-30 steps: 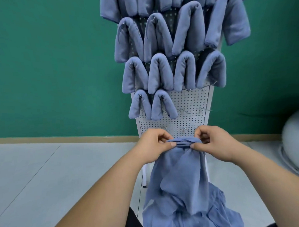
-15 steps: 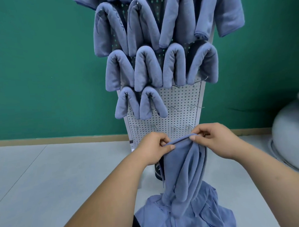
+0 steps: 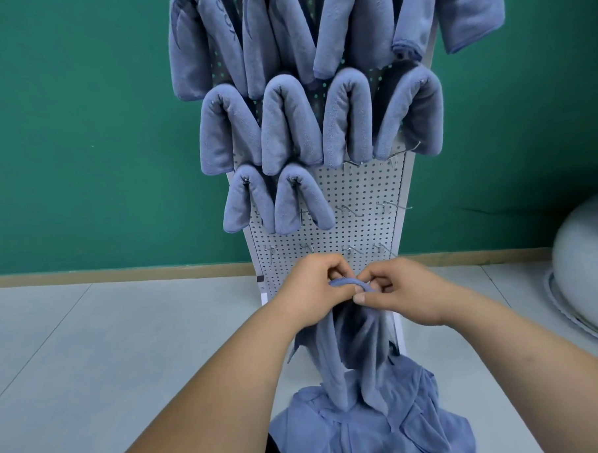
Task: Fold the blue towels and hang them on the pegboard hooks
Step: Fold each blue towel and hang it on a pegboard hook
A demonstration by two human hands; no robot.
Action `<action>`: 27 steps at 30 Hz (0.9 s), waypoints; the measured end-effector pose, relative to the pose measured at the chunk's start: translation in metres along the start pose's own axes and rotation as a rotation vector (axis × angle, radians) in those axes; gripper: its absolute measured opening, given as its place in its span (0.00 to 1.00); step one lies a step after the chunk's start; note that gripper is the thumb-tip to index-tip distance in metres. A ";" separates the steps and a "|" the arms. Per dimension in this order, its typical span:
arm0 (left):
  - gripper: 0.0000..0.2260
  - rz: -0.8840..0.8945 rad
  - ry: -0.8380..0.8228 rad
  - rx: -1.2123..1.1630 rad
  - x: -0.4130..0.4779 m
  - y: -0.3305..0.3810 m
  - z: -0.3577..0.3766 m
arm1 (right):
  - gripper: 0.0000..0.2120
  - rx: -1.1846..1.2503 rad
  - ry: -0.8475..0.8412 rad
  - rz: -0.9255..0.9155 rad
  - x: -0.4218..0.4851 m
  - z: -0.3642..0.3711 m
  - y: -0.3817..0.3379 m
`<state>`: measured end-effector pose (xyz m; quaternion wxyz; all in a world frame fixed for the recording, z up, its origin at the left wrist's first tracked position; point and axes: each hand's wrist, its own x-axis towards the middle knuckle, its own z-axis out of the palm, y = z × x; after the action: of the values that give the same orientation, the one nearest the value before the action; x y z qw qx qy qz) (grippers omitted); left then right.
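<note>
A blue towel (image 3: 351, 354) hangs folded from both my hands in front of the white pegboard (image 3: 358, 193). My left hand (image 3: 314, 290) and my right hand (image 3: 403, 290) pinch its bunched top edge close together, just below the lowest row of bare hooks (image 3: 351, 249). Several folded blue towels (image 3: 286, 127) hang on the upper hooks, two of them in the third row at the left. Below my hands lies a pile of loose blue towels (image 3: 375, 425).
Bare metal hooks (image 3: 392, 205) stick out at the right of the third row. A green wall stands behind the pegboard, with a grey tiled floor below. A large pale grey rounded object (image 3: 587, 265) sits at the right edge.
My hands have drawn closer together, bunching the towel's top edge into a narrow fold. The view has shifted, so the pegboard looks nearer and larger.
</note>
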<state>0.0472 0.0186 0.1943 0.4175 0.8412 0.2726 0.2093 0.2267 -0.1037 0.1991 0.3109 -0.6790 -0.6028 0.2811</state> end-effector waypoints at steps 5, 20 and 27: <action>0.10 -0.040 -0.019 0.058 -0.002 -0.011 -0.015 | 0.06 0.060 0.132 0.031 -0.001 -0.014 -0.003; 0.05 -0.182 0.094 0.276 -0.020 -0.056 -0.085 | 0.07 -0.103 0.575 0.259 -0.019 -0.055 0.019; 0.13 -0.245 0.136 0.064 -0.021 -0.068 -0.089 | 0.09 -0.091 0.582 0.294 -0.017 -0.051 0.024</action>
<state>-0.0400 0.0922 0.1862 0.3934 0.7984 0.4075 0.2045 0.2792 -0.1266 0.2141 0.3955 -0.8237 -0.3963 0.0899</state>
